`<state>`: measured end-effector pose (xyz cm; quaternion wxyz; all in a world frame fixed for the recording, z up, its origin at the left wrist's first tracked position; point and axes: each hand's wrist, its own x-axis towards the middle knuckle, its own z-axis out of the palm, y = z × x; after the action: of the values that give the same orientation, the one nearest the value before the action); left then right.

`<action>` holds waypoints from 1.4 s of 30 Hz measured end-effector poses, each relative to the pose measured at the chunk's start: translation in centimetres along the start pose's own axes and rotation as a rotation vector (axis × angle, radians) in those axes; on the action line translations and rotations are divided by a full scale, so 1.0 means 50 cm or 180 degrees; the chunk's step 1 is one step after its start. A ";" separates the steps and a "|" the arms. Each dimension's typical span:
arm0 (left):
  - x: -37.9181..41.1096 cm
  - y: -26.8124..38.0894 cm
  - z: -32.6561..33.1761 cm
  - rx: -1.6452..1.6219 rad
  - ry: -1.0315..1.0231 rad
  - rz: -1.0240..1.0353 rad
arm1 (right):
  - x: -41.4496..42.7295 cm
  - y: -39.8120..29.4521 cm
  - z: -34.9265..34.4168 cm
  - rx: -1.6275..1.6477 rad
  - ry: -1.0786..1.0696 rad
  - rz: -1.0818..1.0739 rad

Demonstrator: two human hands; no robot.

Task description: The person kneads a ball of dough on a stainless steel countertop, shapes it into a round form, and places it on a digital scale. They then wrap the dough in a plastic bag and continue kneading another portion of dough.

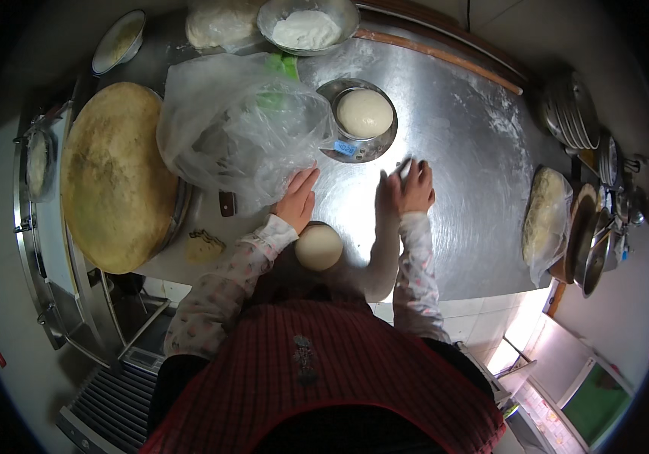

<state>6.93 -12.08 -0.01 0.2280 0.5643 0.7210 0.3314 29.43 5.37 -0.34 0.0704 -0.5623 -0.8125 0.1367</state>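
Observation:
My left hand (298,198) rests at the near right edge of a clear plastic bag (233,125), fingers stretched out and not closed around it. Just below that hand, a round dough ball (318,247) sits near the table's front edge. My right hand (417,187) is bent over the steel table, with a small metal tool (404,167) at its thumb and fingers; most of the tool is hidden. Beyond both hands, a larger dough ball (364,114) lies on a round digital scale (378,148) with a lit display. Green material (272,99) shows through the bag.
A large round wooden board (117,176) stands at left, near a brown riveted handle (227,204) and a dough scrap (204,247). Behind are a flour bowl (330,48) and a long rolling pin (443,61). Bagged dough (545,218) and stacked metal dishes (571,116) are at right.

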 end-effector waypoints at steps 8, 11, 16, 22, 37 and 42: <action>0.005 0.010 -0.006 0.0629 -0.0174 0.0428 | -0.138 -0.012 -0.007 -0.0346 -0.0144 -0.0113; 0.001 0.007 -0.003 0.0560 -0.0132 0.0383 | -0.096 -0.026 -0.036 0.0056 -0.0384 0.0063; 0.001 -0.003 -0.002 0.0183 0.0004 0.0485 | 0.045 -0.024 -0.055 0.1739 0.0100 -0.0404; -0.001 -0.004 -0.001 0.0076 0.0052 0.0419 | 0.172 -0.141 -0.114 0.1240 0.0241 -0.1117; 0.154 -0.034 0.126 -0.0095 0.0359 -0.0319 | 0.232 -0.216 -0.076 0.1243 0.0112 -0.1993; 0.139 -0.063 0.135 0.0099 0.0545 -0.0083 | 0.287 -0.136 -0.075 0.4060 -0.1135 -0.1142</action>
<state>7.80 -4.35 -6.56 0.1610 0.5280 0.7501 0.3641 19.21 17.05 4.72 0.2744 -0.2365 -0.6529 0.6652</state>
